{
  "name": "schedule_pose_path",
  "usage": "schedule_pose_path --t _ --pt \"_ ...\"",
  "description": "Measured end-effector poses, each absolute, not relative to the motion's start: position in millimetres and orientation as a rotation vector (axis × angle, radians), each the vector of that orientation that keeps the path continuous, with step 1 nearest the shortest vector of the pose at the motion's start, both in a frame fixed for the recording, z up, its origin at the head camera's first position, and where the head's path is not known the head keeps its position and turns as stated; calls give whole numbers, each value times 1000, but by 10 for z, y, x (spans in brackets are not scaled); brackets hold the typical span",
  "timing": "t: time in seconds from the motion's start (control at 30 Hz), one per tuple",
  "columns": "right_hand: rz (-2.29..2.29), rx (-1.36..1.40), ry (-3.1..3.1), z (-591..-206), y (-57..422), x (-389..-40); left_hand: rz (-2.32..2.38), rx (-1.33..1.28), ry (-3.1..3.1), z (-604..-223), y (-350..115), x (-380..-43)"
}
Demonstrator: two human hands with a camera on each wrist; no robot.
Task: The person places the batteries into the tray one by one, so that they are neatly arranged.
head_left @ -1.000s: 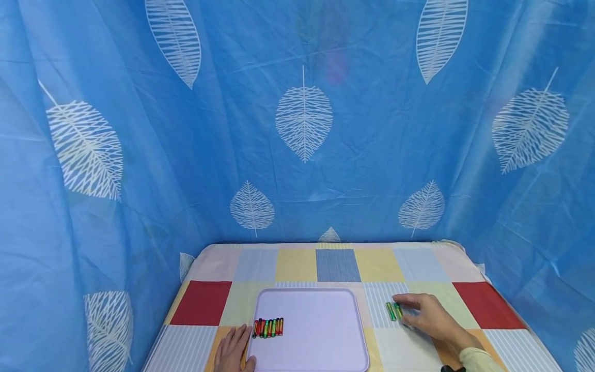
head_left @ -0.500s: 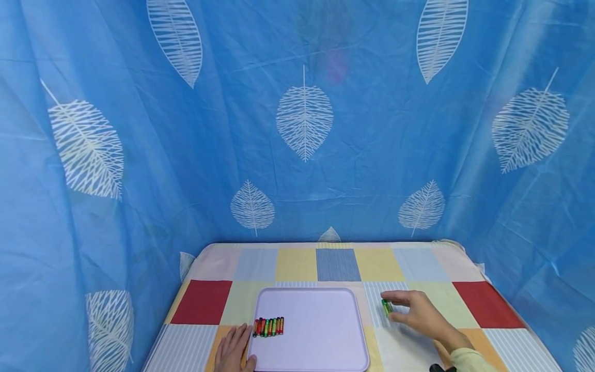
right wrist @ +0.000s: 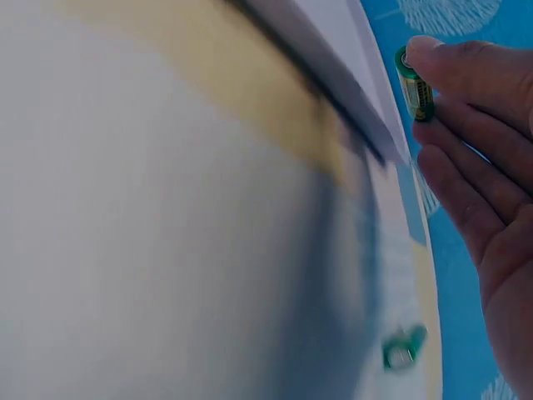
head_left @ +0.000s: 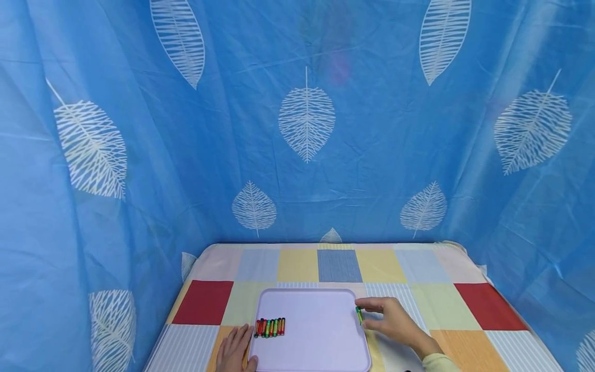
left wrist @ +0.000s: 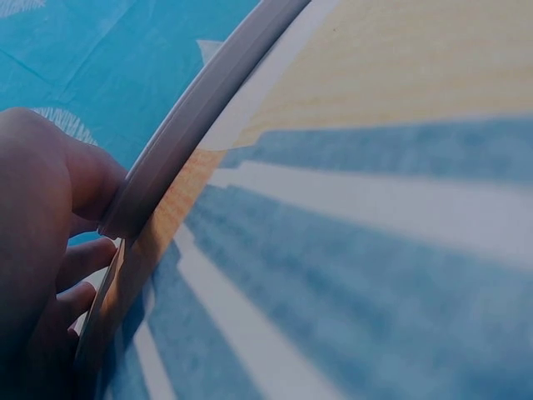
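My right hand [head_left: 390, 321] pinches a small green battery [head_left: 359, 315] between thumb and fingertips, at the right rim of the pale lilac tray [head_left: 321, 305]. In the right wrist view the battery [right wrist: 415, 87] hangs with one end under the thumb. Another green battery [right wrist: 401, 354] lies on the tablecloth behind, blurred there and hidden by the hand in the head view. My left hand [head_left: 232, 349] rests at the tray's left edge, fingers fairly straight; in the left wrist view its thumb [left wrist: 92, 179] touches the rim. A row of red and green batteries [head_left: 269, 327] lies inside the tray at its left side.
A patchwork cloth [head_left: 337, 266] covers the table. Blue curtains [head_left: 304, 196] with white leaf prints hang close behind the table and along both sides. The tray's raised rim [left wrist: 183, 125] runs up from the left hand.
My right hand has come left from the loose green batteries to the tray's right rim, bringing one battery along. The left hand and the row of batteries stay in place.
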State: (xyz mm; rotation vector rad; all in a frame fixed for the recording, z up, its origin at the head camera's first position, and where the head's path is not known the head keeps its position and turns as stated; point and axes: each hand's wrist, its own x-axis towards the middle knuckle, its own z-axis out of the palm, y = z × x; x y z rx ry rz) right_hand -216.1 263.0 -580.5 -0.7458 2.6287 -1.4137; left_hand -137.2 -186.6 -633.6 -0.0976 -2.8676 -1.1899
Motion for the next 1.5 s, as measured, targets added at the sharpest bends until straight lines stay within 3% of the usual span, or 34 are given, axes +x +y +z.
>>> schedule_pose_path --t 0.93,1.5 --pt "-1547 -824 2633 -5996 1175 -2112 -1208 -95 -2884 -6285 -1877 -1378" --pt "-1433 -959 2781 -6163 746 -2133 -1213 -97 -2855 -6305 -1860 -1347"
